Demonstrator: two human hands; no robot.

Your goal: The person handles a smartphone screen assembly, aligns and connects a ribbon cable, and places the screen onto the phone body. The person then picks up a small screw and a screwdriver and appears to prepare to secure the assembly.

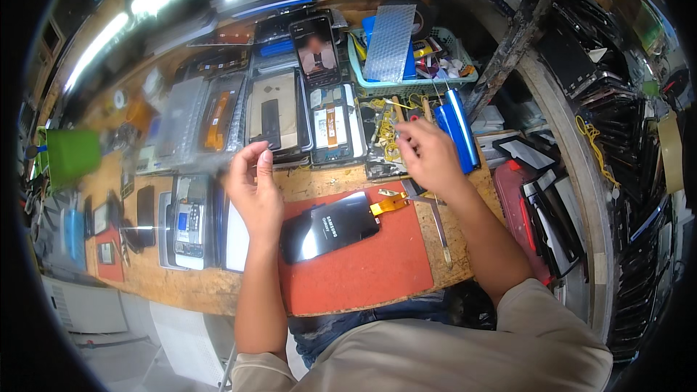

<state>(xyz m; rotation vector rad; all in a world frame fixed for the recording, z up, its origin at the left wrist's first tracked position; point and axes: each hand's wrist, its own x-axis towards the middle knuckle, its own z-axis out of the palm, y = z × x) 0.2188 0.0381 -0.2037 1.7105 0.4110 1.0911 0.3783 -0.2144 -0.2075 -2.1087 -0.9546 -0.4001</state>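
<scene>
Both my hands are raised above the workbench, on either side of a dark glossy phone screen (330,229). The screen lies face up and lit on a red mat (363,276), with an orange flex cable (390,205) coming off its right end. My left hand (254,187) is above the mat's left edge, its thumb and fingertips drawn together. At the right, my right hand (428,154) is curled in a pinch near a tangle of yellow wire (388,134). Whatever either pinch holds is too small to make out. Neither hand touches the screen.
An upright phone (316,51) with a lit display stands behind opened phone bodies (332,125). A pale green basket (414,87) of parts is at the back, beside a blue cylinder (457,131). Tweezers (441,232) lie right of the mat. An opened phone (190,221) lies left.
</scene>
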